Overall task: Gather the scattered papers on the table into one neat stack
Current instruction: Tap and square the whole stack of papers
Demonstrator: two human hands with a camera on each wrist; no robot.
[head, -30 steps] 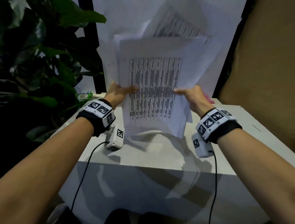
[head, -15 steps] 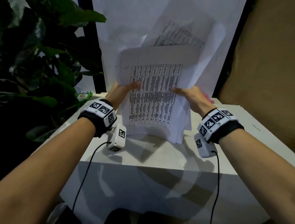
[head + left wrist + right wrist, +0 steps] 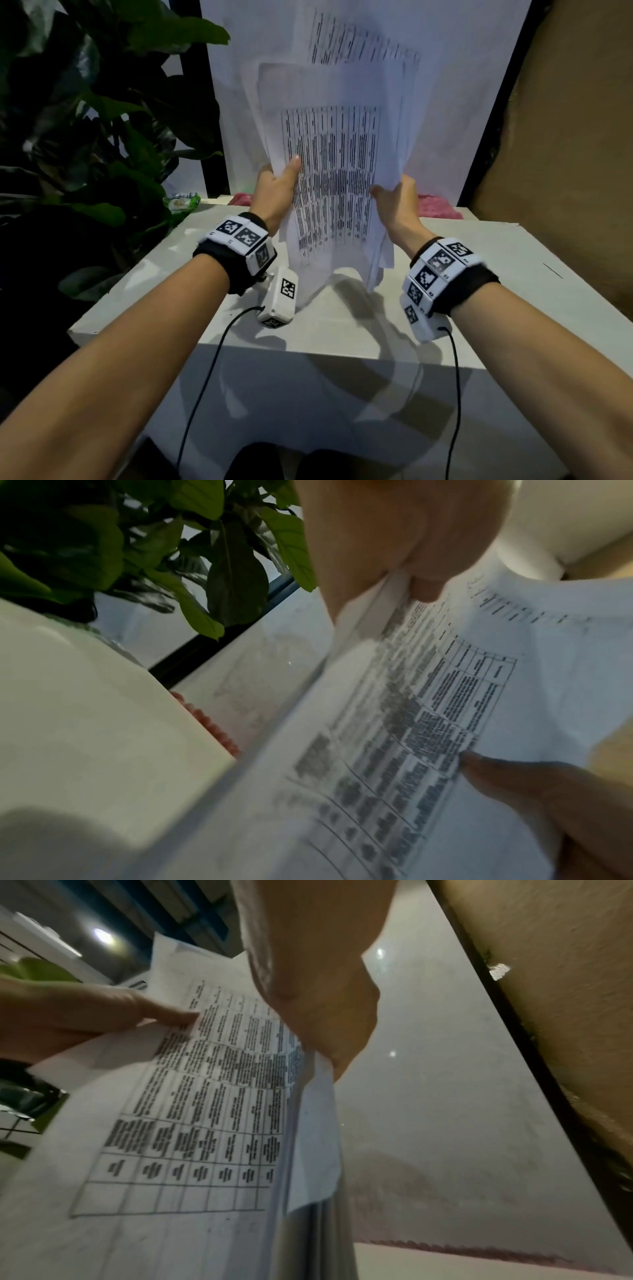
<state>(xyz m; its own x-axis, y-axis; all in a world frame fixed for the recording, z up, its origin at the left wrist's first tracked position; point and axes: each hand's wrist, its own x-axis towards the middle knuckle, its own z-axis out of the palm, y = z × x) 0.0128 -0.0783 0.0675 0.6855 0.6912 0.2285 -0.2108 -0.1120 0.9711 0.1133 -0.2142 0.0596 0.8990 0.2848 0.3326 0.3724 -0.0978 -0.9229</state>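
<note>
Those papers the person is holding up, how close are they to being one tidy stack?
Gathering looks done: the papers are all up off the table, upright between the left hand and right hand. In hand: squaring them up. The bottom edges hang uneven above the tabletop, and a sheet at the back pokes out skewed at the top. Left: even the edges and lay the stack down flat.

Both hands gripped the papers (image 3: 329, 178) upright: left hand (image 3: 274, 192) on left edge, right hand (image 3: 397, 202) on right. Bottom edges touched the tabletop (image 3: 513, 274) near its front edge.
</note>
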